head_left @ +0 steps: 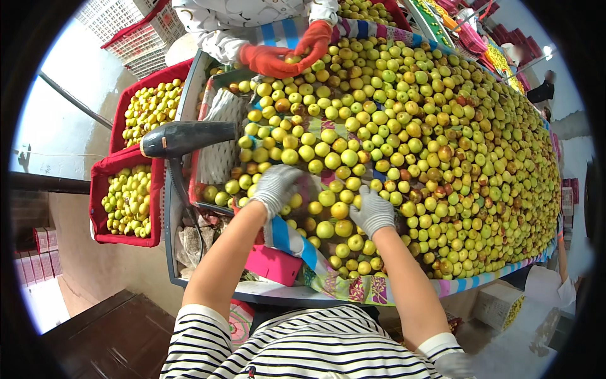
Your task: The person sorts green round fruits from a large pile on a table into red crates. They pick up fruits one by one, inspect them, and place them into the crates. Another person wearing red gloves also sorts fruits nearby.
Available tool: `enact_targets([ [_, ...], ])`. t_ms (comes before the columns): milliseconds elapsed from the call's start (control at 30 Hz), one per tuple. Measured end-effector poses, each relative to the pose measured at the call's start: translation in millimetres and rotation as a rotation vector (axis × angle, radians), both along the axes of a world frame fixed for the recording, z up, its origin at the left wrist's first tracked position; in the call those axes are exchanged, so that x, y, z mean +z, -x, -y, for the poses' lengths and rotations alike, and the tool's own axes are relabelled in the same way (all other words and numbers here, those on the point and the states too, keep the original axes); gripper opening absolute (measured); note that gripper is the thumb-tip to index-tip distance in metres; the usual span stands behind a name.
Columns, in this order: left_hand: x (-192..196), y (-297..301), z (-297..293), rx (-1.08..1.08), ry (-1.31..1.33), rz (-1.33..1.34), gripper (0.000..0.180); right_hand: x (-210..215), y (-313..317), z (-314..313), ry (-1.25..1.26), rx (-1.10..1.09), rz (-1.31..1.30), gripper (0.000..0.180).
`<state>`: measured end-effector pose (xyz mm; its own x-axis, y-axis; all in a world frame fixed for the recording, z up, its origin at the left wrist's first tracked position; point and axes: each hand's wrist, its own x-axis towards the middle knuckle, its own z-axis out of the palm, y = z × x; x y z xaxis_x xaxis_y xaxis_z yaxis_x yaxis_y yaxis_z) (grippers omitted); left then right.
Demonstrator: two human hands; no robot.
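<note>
A thick layer of yellow-green jujubes (467,170), some blushed brown-red, covers a table lined with patterned cloth (300,243). Both of my hands wear grey-white striped gloves. My left hand (278,188) is over the near left part of the fruit, beside the white netted chute (219,151); motion smears its fingers, and whether it holds a jujube cannot be made out. To its right, my right hand (374,213) rests among the jujubes with thumb and fingers apart, nothing visible gripped. Across the table, another person's red-gloved hands (290,57) hold a jujube.
A black hair dryer (189,138) lies across the table's left end, its cord hanging down. Two red-lined crates (156,202) of jujubes stand at the left. A pink box (273,265) sits at the near edge. Stacked white crates (142,47) rise at the far left.
</note>
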<state>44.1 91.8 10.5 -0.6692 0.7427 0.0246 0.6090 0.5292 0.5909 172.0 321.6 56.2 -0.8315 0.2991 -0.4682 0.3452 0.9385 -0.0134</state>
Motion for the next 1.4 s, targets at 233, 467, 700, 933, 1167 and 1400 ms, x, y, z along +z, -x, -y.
enact_targets([
  [233,1.3,-14.2,3.8,0.492,-0.333,-0.071,0.027,-9.6,-19.1,-10.2,0.343,-0.157,-0.139,0.042],
  [467,18.2,-108.2,-57.0,0.327,-0.530,0.999,0.042,14.8,-33.5,35.4,0.620,-0.027,-0.158,0.053],
  [700,25.1,-91.0,-20.6,0.627,-0.629,1.122,0.014,29.6,-44.8,-98.5,0.733,-0.286,-0.718,0.055],
  [933,38.3,-98.1,1.1,0.553,-0.515,0.722,0.012,2.4,-102.7,-227.4,-0.461,-0.240,-0.495,0.078],
  [1167,71.1,-138.2,33.3,0.319,-0.438,0.835,0.014,20.7,-93.6,-118.9,-0.155,-0.141,-0.380,0.067],
  [1400,104.9,-185.5,90.6,-0.132,0.173,0.782,0.022,104.1,-191.1,9.1,1.035,-0.108,-0.076,0.036],
])
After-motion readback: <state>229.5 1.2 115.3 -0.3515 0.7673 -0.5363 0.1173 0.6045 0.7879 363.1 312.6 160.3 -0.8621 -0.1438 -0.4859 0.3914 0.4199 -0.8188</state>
